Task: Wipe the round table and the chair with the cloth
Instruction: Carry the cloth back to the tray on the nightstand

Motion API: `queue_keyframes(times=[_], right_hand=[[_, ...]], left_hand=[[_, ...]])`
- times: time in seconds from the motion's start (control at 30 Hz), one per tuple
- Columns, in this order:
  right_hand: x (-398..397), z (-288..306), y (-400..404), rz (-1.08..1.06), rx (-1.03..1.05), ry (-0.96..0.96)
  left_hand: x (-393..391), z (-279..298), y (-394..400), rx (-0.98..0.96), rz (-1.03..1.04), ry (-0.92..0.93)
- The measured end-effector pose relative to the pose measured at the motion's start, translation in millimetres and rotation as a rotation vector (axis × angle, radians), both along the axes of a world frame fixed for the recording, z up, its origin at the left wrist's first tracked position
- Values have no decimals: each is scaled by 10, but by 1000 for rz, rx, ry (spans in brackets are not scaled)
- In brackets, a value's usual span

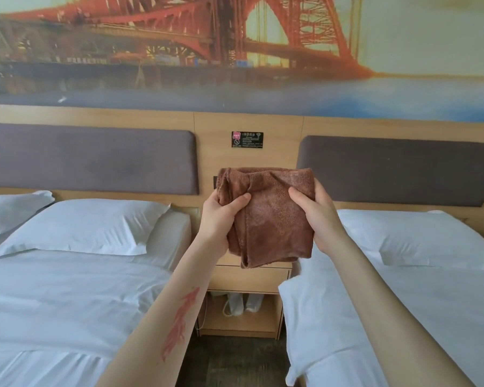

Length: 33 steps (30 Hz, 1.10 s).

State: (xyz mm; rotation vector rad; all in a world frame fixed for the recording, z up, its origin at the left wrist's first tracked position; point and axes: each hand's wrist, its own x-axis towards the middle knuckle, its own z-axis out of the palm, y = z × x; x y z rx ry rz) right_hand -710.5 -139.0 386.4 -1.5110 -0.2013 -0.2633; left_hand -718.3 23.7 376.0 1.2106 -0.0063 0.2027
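beds point(67, 289) flank aisle, nightstand point(249, 277) seemingly ahead

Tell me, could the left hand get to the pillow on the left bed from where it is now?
Probably yes. Nothing stands between the left hand and the pillow, which lies uncovered. But that hand is gripping the brown cloth together with the right hand, so it must let go first.

Views: one, head-worn, wide-angle.
Position: between two beds, above the aisle floor point(229, 364).
Facing: forward and slightly down toward the nightstand point(249, 277), the headboards point(90, 160) and the bridge mural point(179, 43).
Nearness: both forearms enter from the bottom edge; left hand point(221, 219), right hand point(316, 216) and brown cloth point(271, 216) sit close at centre.
Distortion: straight lines bow near the edges.
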Motion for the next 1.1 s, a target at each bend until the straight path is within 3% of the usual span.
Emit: queue_keyframes(times=[0.47,0.77,0.97,1.1], right_hand=[[2682,-347,-95,-42,-60,32],[4682,-521,61,-217,-346,39],[5439,-873,-95,-312,-519,99],[5854,-1327,-220,-288,-510,219]], left_hand=[[2766,-317,-73,10,-59,41],[4861,-527,50,52,-101,79],[5674,-890,-116,143,-159,65],[6059,-1357,-234,130,-170,143]])
